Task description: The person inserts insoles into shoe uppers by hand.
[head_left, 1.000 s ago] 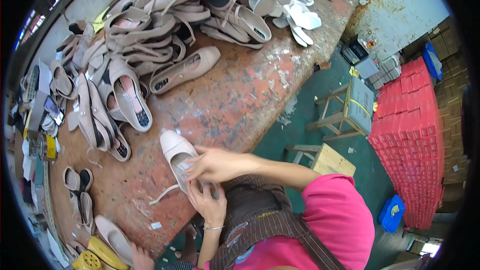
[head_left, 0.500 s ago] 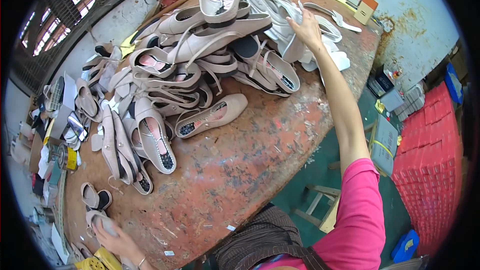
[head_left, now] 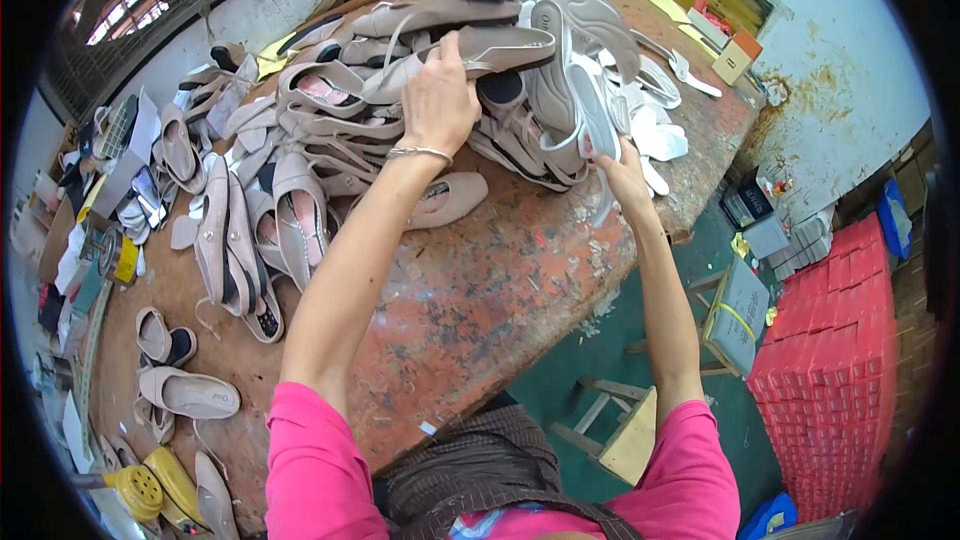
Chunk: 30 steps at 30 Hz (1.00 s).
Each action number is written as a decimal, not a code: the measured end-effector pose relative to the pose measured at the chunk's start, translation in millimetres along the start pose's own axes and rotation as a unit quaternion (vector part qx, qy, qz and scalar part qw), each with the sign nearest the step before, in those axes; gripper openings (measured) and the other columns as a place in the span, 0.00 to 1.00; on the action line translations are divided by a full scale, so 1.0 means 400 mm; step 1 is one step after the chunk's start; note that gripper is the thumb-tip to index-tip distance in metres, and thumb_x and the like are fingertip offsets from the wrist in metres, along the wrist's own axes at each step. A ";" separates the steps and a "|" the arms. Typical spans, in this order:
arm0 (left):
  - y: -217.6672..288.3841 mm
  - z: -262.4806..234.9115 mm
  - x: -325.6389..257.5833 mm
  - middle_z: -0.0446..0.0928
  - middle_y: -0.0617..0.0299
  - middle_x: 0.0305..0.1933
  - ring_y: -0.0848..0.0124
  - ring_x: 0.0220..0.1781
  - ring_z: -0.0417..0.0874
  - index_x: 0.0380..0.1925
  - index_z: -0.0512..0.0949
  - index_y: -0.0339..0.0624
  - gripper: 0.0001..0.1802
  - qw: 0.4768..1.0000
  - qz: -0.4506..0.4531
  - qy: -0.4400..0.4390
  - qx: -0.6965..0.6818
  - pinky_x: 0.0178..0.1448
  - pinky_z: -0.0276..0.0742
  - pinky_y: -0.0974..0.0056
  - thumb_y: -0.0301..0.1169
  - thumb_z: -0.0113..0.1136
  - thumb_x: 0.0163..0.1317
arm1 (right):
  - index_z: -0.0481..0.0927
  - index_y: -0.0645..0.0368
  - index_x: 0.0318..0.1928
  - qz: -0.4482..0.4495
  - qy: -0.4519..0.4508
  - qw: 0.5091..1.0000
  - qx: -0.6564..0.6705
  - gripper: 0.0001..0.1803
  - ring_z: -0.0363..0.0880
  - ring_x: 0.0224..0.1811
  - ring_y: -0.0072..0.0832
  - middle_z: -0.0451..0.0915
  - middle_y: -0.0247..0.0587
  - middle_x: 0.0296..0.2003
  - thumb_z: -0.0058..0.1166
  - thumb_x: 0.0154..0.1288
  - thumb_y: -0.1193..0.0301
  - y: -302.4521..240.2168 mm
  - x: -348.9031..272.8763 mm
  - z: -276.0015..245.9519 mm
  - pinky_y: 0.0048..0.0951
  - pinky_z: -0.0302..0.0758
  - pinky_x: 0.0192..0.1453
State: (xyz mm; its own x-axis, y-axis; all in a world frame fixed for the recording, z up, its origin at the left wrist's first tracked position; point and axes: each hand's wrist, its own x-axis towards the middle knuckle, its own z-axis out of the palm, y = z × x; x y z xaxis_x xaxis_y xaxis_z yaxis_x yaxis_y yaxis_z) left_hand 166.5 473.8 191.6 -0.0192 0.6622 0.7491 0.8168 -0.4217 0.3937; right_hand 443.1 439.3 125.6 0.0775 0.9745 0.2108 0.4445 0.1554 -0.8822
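A tall heap of beige strap shoes (head_left: 330,90) covers the far middle of the table. My left hand (head_left: 440,105) reaches into it, its fingers closed over a beige shoe (head_left: 510,43) high in the heap. To the right lie pale grey and white insoles (head_left: 592,20), piled loosely against the shoes. My right hand (head_left: 624,178) pinches the near end of a white insole (head_left: 597,110), which bends down over the edge of that pile. Under my left forearm, a single beige shoe (head_left: 455,200) is partly covered.
Beige shoes (head_left: 190,392) lie at the near left, by a yellow machine part (head_left: 135,490). Small boxes (head_left: 737,55) stand at the far right corner. Beyond the table's right edge are a wooden stool (head_left: 630,435) and stacked red boxes (head_left: 830,340).
My left hand has left a shoe at the near left and moved up to the heap. My right hand has come nearer, drawing an insole with it. The top shoes have shifted.
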 end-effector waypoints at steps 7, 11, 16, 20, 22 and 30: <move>0.002 -0.372 -0.337 0.77 0.54 0.38 0.51 0.36 0.81 0.29 0.80 0.40 0.06 0.980 0.007 -0.195 -0.046 0.42 0.77 0.53 0.23 0.58 0.50 | 0.70 0.65 0.65 0.062 -0.024 0.982 0.178 0.31 0.79 0.52 0.28 0.81 0.38 0.53 0.49 0.58 0.83 -0.016 -0.088 -0.006 0.31 0.70 0.63; -0.053 -0.558 -0.625 0.78 0.57 0.43 0.56 0.45 0.81 0.28 0.80 0.38 0.07 0.901 -0.045 -0.428 -0.044 0.49 0.78 0.57 0.18 0.57 0.48 | 0.65 0.67 0.68 0.037 -0.196 0.944 0.263 0.34 0.79 0.59 0.37 0.80 0.52 0.55 0.43 0.57 0.85 -0.071 -0.165 0.033 0.35 0.70 0.65; -0.076 -0.655 -0.879 0.76 0.48 0.56 0.50 0.61 0.75 0.37 0.83 0.37 0.15 0.967 -0.107 -0.217 0.076 0.63 0.74 0.55 0.15 0.57 0.49 | 0.70 0.61 0.66 0.057 -0.352 0.909 0.218 0.31 0.80 0.53 0.28 0.81 0.44 0.52 0.62 0.63 0.67 -0.089 -0.331 0.206 0.30 0.74 0.57; 0.064 -0.637 -0.981 0.70 0.49 0.65 0.55 0.62 0.76 0.54 0.77 0.39 0.22 0.919 -0.374 -0.050 0.111 0.61 0.75 0.57 0.19 0.61 0.57 | 0.67 0.65 0.67 0.177 -0.443 0.840 0.257 0.30 0.80 0.51 0.29 0.81 0.45 0.53 0.56 0.65 0.72 -0.131 -0.469 0.344 0.29 0.79 0.51; 0.096 -0.621 -1.017 0.76 0.43 0.54 0.52 0.58 0.79 0.57 0.76 0.37 0.23 0.916 -0.379 -0.097 0.091 0.55 0.77 0.57 0.23 0.60 0.59 | 0.66 0.68 0.67 0.224 -0.451 0.800 0.326 0.30 0.81 0.48 0.30 0.81 0.46 0.51 0.54 0.66 0.73 -0.160 -0.505 0.393 0.33 0.81 0.51; -0.082 -0.738 -0.996 0.84 0.47 0.48 0.56 0.49 0.87 0.50 0.82 0.34 0.15 0.887 -0.445 -0.122 -0.006 0.55 0.79 0.60 0.19 0.55 0.64 | 0.71 0.62 0.65 -0.077 -0.441 0.877 0.173 0.26 0.75 0.43 0.26 0.79 0.39 0.52 0.49 0.74 0.58 -0.240 -0.566 0.369 0.31 0.73 0.46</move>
State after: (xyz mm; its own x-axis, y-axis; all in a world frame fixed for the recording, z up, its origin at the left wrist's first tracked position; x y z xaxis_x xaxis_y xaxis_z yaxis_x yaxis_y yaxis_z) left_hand -22.8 41.0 37.4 -0.5277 0.8494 0.0022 0.5346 0.3301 0.7779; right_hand 251.0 227.8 100.5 -0.7479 0.6606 0.0654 0.0803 0.1878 -0.9789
